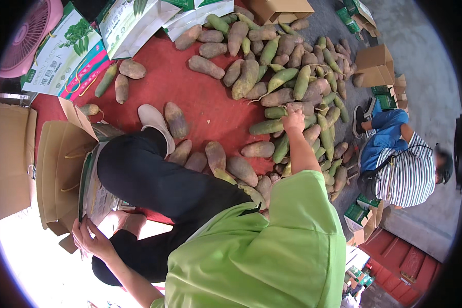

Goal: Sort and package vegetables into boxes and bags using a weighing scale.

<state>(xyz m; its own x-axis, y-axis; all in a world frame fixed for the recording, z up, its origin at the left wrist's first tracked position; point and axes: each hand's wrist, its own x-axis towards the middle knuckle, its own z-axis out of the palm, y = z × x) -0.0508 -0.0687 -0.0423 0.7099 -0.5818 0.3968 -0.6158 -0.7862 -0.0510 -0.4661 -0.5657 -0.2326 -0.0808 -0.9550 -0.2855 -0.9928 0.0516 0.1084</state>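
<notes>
My right hand (pixel 293 121) reaches into a large heap of radishes, its fingers closed on a brownish radish (pixel 304 107) near the middle of the heap. Around it lie long green radishes (pixel 267 127) and thicker, muddy brown-purple ones (pixel 259 149). Down at the left, my left hand (pixel 93 240) grips the lower edge of an upright carton (pixel 90 192) with its flaps spread. The carton's inside is mostly hidden from this angle.
A red mat (pixel 154 84) covers the floor, with loose radishes (pixel 176 120) by my shoe. Printed cartons (pixel 66 49) and a pink fan (pixel 31 36) stand at the upper left. A person in a striped shirt (pixel 404 177) sits at the right, near open brown boxes (pixel 376 64).
</notes>
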